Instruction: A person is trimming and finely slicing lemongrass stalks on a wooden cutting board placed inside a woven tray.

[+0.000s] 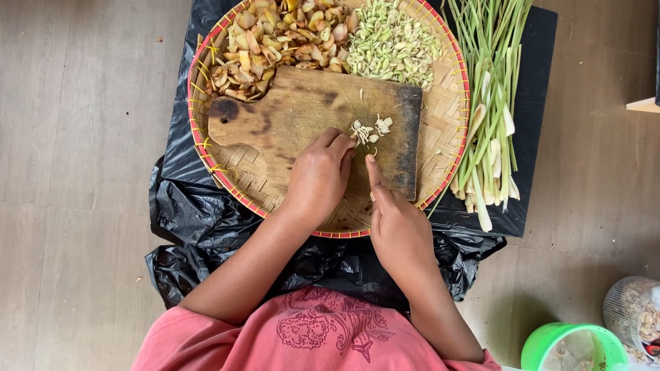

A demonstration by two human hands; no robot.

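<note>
Slices of pale cut stalk (370, 130) are lying in a small scattered heap near the middle of the dark-stained wooden cutting board (302, 117), whose long axis is running left to right with its rounded handle pointing left. The board is resting inside the round woven bamboo tray with a red rim (447, 130), which is sitting on a black plastic sheet (199, 213) on the floor.

The left hand (320, 175) is curling its fingertips down together right at the near edge of the slices, touching them (whether a stalk is pinched underneath, I cannot tell). The right hand (399, 230) is lying just beside it with the forefinger stretched straight toward the slices and the other fingers folded in; any tool in its grip is hidden.

Bare board is lying open to the left of the slices, while the board's right edge is near. At the tray's far side, a pile of brownish husk pieces (275, 38) and a pile of green-white chopped pieces (392, 45) are crowding the rim. Long green stalks with white ends (491, 103) are lying lengthwise beside the tray, on the right.
</note>
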